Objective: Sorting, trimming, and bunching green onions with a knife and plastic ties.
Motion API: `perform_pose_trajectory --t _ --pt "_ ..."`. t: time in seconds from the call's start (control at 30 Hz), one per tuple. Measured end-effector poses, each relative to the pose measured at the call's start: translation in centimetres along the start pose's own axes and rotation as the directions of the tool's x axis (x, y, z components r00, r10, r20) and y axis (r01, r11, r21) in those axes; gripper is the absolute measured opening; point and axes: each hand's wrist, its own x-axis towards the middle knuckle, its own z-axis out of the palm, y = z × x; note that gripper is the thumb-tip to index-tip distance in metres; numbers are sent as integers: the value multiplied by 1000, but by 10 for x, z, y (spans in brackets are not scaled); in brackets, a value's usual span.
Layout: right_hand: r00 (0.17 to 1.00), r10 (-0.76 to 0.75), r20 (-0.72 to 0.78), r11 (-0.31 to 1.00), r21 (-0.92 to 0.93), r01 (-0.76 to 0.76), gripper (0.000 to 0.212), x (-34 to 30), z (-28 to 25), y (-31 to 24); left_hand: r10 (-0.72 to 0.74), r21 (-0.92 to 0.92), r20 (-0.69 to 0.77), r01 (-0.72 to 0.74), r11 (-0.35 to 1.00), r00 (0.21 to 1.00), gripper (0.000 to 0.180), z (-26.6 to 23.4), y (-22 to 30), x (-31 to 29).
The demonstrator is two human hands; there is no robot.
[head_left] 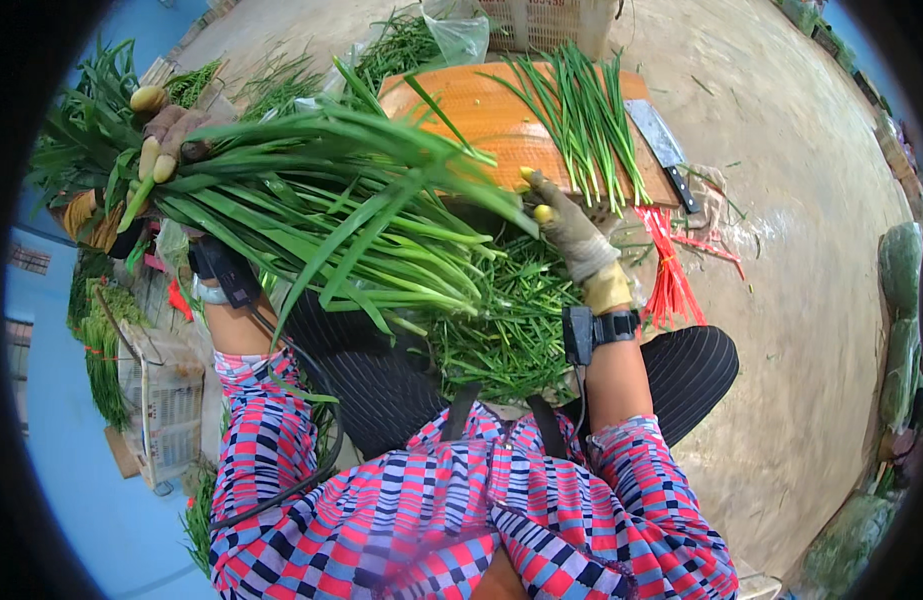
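While the bunch of greens (316, 215) spreads across our lap, our left hand (174, 138) holds it closed at the upper left.

The bunch reaches over to our right hand (573, 235), whose fingers are slightly parted beside a blurred stalk; we cannot tell whether they pinch it. Beyond lies the orange board (446, 105), and between our knees a heap of trimmings (506, 335). We see a smaller sheaf (588, 130) on the board's right half, pale ends toward us. Next comes the knife (659, 138), along the board's right edge, handle toward us, then the red strips (667, 268), just beside the board's near right corner.
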Motion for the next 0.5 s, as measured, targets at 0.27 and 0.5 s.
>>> perform_pose_trajectory --t 0.27,0.5 --pt "981 -186 59 921 358 153 96 22 54 -34 106 -104 258 -81 991 960 14 4 3 -6" --pt "870 -280 406 943 288 169 77 37 67 -91 75 -209 444 21 978 893 20 22 1 2"
